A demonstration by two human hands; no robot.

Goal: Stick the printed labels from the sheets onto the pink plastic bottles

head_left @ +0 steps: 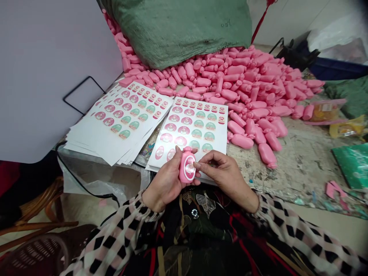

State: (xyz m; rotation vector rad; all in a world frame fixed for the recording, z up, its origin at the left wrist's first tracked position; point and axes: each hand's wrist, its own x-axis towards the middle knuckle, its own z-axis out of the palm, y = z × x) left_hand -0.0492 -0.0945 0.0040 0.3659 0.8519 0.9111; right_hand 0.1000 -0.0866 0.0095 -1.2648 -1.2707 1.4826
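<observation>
A small pink bottle stands upright in my left hand, with the fingers wrapped behind it and the thumb along its side. On the bottle's front is an oval pink-and-white sticker. My right hand reaches in from the right, thumb and forefinger pinched together at the sticker's right edge. Whether those fingertips grip the edge or only press on it, I cannot tell. Just beyond both hands lies a sticker sheet with rows of pink, green and small red labels, and its near part is hidden by my hands.
More sticker sheets are stacked at the left. A large heap of pink bottles covers the back, below a green sack. Bagged food, a green packet and pink scraps lie at the right. A pale panel stands left.
</observation>
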